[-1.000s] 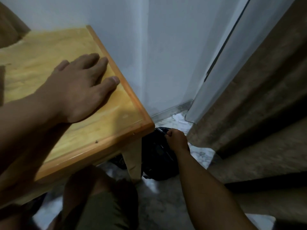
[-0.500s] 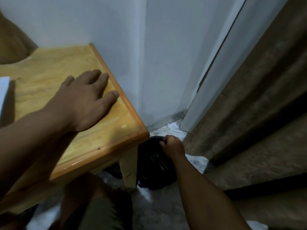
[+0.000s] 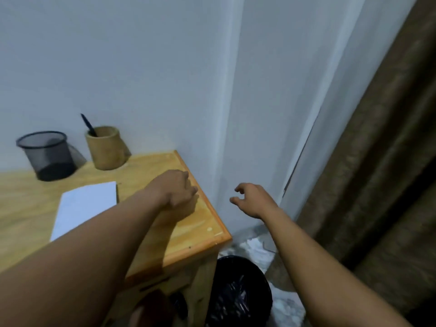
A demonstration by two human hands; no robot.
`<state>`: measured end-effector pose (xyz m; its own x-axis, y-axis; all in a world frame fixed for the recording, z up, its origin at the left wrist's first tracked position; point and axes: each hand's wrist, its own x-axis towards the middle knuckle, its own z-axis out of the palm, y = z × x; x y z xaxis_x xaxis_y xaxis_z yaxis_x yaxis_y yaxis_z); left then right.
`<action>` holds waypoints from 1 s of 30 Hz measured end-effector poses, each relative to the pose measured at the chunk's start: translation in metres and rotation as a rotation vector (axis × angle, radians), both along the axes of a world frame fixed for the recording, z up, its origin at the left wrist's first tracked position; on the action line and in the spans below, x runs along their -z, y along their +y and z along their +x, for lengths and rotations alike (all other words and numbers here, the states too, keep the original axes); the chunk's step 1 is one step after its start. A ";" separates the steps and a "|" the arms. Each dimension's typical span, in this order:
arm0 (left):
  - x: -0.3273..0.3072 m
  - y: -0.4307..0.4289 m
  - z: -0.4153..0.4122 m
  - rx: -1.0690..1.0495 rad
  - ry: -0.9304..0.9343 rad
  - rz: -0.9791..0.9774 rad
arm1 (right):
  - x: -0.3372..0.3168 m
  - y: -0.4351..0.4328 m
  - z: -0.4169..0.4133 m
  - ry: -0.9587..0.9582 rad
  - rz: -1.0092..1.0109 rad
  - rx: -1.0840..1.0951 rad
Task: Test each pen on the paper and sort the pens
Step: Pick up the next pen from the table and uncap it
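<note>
- We noted a wooden cup (image 3: 106,147) at the back of the table (image 3: 146,166), against the wall (image 3: 141,67); one dark pen (image 3: 88,125) stood in it, leaning left, tip end hidden inside.
- Left of it, just beside, stood a black mesh cup (image 3: 47,155). Through the mesh we made out only a dark base; we could not tell whether anything lay inside.
- White paper (image 3: 83,205) lay flat on the table in front of the two cups, its near edge covered by the left forearm. We saw no marks on the visible part.
- The left hand (image 3: 175,191) rested on the table near the right edge, fingers curled under in a loose fist. It looked to hold nothing, though the palm side was hidden.
- The right hand (image 3: 251,199) hung in the air past the table's right edge, in front of the wall, fingers slack and parted, nothing between them.
- On the floor (image 3: 254,251) below the table's near right corner stood a bin (image 3: 238,296) with a black bag liner; its contents were too dark to make out.
- A brown curtain (image 3: 377,185) hung along the right side.
</note>
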<state>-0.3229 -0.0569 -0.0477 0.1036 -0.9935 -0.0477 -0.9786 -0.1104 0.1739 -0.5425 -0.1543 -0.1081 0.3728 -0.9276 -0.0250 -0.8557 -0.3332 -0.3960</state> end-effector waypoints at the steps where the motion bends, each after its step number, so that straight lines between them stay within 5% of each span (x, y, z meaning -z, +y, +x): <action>1: -0.009 0.002 0.004 -0.021 0.008 -0.013 | -0.016 0.002 0.007 -0.010 0.002 -0.012; 13: -0.095 0.114 0.107 -0.269 -0.067 -0.159 | -0.134 0.068 0.141 -0.049 -0.126 -0.313; 30: -0.068 0.273 0.251 -0.652 -0.043 -0.199 | -0.137 0.184 0.343 0.035 -0.176 -0.754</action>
